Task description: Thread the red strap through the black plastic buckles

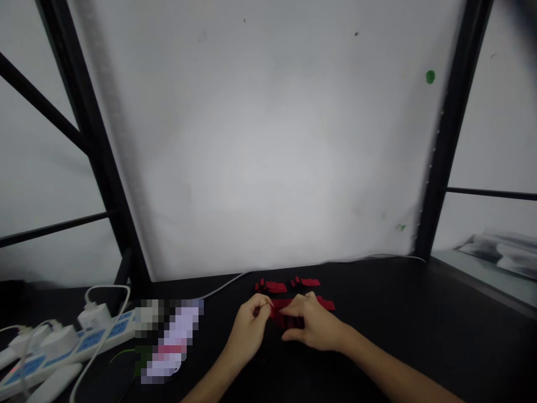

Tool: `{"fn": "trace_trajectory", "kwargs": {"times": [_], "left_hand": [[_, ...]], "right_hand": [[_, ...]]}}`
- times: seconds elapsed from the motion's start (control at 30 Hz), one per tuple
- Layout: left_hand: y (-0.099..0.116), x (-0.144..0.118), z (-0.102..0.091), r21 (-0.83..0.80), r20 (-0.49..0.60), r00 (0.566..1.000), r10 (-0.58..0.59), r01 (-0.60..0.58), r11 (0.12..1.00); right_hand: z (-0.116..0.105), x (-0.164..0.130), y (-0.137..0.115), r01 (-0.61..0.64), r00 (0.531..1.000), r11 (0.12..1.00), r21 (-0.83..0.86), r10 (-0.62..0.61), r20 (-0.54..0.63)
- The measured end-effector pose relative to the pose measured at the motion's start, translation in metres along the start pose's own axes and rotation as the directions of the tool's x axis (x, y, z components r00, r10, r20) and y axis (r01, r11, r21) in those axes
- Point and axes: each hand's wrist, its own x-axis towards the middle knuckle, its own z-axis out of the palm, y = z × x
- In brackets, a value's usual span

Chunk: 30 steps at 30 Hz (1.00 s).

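Note:
Low in the head view, a red strap (277, 317) with a darker folded section lies between my two hands on the black tabletop. My left hand (250, 324) has its thumb and forefinger pinched at the strap's left end. From the right, my right hand (312, 324) curls its thumb and fingers around the dark red and black section. A flat red end (326, 304) of strap sticks out behind the right hand. Just beyond lie two smaller folded red straps with black parts, one at left (272, 286) and one at right (305, 282).
A white power strip (94, 340) with plugged-in chargers and cables stands at left. Beside it lies a blurred lilac object (178, 338). A thin cable (226, 284) runs along the back by the white panel (268, 168). Black frame posts (447, 151) rise on both sides.

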Motion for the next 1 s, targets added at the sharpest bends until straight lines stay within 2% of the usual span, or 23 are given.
{"fn": "trace_trajectory", "kwargs": {"times": [0.17,0.33,0.47,0.6,0.7,0.87,1.0], "left_hand": [[0.006,0.001,-0.005,-0.120,0.002,1.000,0.011,-0.011,0.993],[-0.006,0.002,0.001,-0.165,0.011,0.998,0.058,-0.055,0.985],[-0.013,0.005,0.000,-0.120,-0.005,1.000,0.015,-0.016,0.993],[-0.010,0.005,-0.004,-0.062,0.008,1.000,0.010,-0.009,0.998],[-0.006,0.003,-0.004,-0.114,0.020,1.000,0.016,-0.014,0.993],[0.001,-0.002,-0.001,-0.291,0.069,0.997,-0.018,0.038,0.956],[0.002,0.000,0.000,-0.263,0.042,0.999,-0.012,0.023,0.965]], "right_hand": [[0.002,0.000,0.011,-0.075,0.996,0.997,-0.035,0.076,0.039],[-0.003,-0.003,0.018,-0.053,0.995,0.998,-0.018,0.055,0.087],[-0.008,-0.004,0.017,-0.039,0.998,0.999,0.038,0.041,-0.057],[-0.013,-0.006,0.010,0.094,0.976,0.976,0.196,-0.052,-0.211],[-0.013,-0.007,0.005,0.150,0.968,0.961,0.233,-0.094,-0.235],[-0.009,-0.007,-0.002,0.152,0.968,0.960,0.236,-0.096,-0.231],[-0.010,-0.006,-0.004,0.126,0.957,0.961,0.244,-0.053,-0.286]]}}
